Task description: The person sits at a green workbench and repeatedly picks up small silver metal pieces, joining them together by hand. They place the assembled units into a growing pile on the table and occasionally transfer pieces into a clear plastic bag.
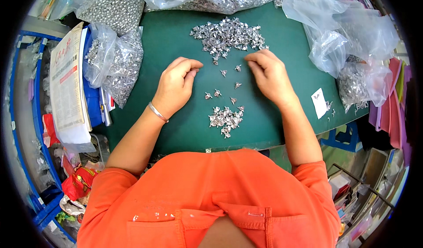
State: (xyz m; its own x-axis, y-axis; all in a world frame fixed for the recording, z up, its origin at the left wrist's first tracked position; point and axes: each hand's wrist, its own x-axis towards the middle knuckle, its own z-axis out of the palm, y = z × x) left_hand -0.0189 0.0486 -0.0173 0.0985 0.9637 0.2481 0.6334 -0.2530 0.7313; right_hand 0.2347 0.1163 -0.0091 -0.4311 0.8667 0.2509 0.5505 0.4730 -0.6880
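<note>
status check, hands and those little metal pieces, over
Left hand loosely curled, right hand fingering the big pile. Loose metal pieces between hands; small pile nearer body. Nothing blocking.

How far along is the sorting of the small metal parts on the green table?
Done: a small pile lies near the person. In hand: the left hand and right hand work over a few loose pieces between them. Left: the larger pile beyond, plus full plastic bags.

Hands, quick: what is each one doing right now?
Left hand: fingers curled, holding cannot be told.
Right hand: fingers bent down at the large pile of small metal parts.
</note>
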